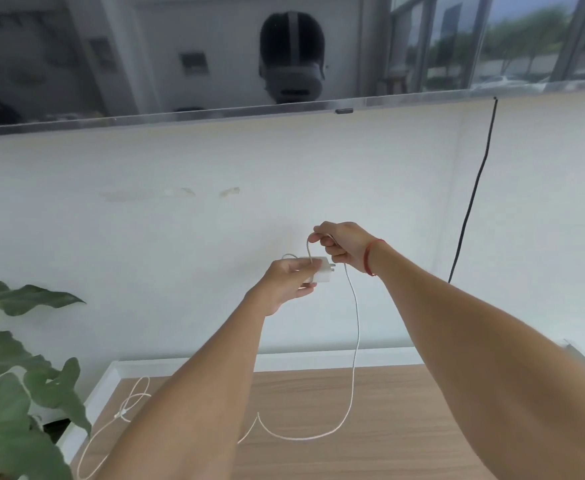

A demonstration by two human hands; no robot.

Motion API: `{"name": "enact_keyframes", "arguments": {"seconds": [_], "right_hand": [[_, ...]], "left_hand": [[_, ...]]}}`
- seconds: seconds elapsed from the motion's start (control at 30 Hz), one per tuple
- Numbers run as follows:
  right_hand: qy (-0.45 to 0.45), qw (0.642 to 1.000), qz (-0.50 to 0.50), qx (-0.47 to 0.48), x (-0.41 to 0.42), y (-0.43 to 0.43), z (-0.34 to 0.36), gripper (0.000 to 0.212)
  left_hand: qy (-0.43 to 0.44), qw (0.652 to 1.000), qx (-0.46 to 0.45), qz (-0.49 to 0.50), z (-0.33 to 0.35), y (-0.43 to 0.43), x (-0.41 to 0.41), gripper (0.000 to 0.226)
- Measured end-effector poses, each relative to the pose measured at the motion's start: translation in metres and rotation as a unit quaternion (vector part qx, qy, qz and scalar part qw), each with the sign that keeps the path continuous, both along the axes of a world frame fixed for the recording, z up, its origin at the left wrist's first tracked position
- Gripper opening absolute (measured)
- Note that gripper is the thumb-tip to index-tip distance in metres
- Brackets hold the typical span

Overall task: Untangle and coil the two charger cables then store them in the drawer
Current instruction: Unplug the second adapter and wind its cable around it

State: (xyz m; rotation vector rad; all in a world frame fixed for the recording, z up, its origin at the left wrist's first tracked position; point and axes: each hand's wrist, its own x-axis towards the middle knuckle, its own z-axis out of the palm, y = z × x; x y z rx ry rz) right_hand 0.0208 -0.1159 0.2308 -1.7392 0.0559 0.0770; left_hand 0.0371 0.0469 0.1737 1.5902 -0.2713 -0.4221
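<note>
My left hand is raised in front of the wall and grips a white charger plug with a small loop of cable beside it. Just above and right, my right hand pinches the white cable of that charger. From there the cable hangs down and curves across the wooden top. A second white cable lies looped on the left part of the top, partly hidden by my left arm. No drawer is in view.
A leafy green plant stands at the left edge. A wall screen with a glossy reflection hangs above. From it a black cord runs down the white wall on the right.
</note>
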Motion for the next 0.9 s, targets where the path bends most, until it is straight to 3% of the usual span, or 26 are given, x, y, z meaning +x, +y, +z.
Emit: {"name": "enact_keyframes", "arguments": {"seconds": [0.07, 0.23, 0.33, 0.43, 0.5, 0.67, 0.9], "right_hand": [[-0.011, 1.0, -0.008, -0.011, 0.001, 0.006, 0.005, 0.025], [-0.019, 0.987, -0.146, -0.061, 0.008, 0.006, 0.003, 0.029], [0.03, 0.987, -0.154, 0.043, 0.01, 0.011, -0.012, 0.021], [0.056, 0.982, -0.156, 0.088, 0.008, 0.027, -0.028, 0.021], [0.059, 0.985, -0.15, 0.058, 0.003, 0.037, -0.038, 0.024], [0.074, 0.993, -0.048, -0.081, -0.011, 0.043, -0.051, 0.019], [0.092, 0.995, 0.013, -0.044, -0.026, 0.032, -0.045, 0.013]], "left_hand": [[0.007, 1.0, -0.003, 0.001, 0.006, 0.003, -0.002, 0.037], [0.038, 0.997, -0.07, -0.015, 0.033, 0.015, -0.01, 0.022], [0.034, 0.992, -0.124, -0.007, 0.042, 0.018, -0.012, 0.017], [0.028, 0.988, -0.148, 0.016, 0.039, 0.013, -0.014, 0.03], [0.02, 0.99, -0.136, 0.035, 0.031, 0.01, -0.014, 0.038], [-0.014, 0.996, -0.063, 0.058, 0.011, 0.017, -0.014, 0.032], [0.029, 1.0, -0.005, 0.002, 0.022, 0.015, -0.022, 0.03]]}}
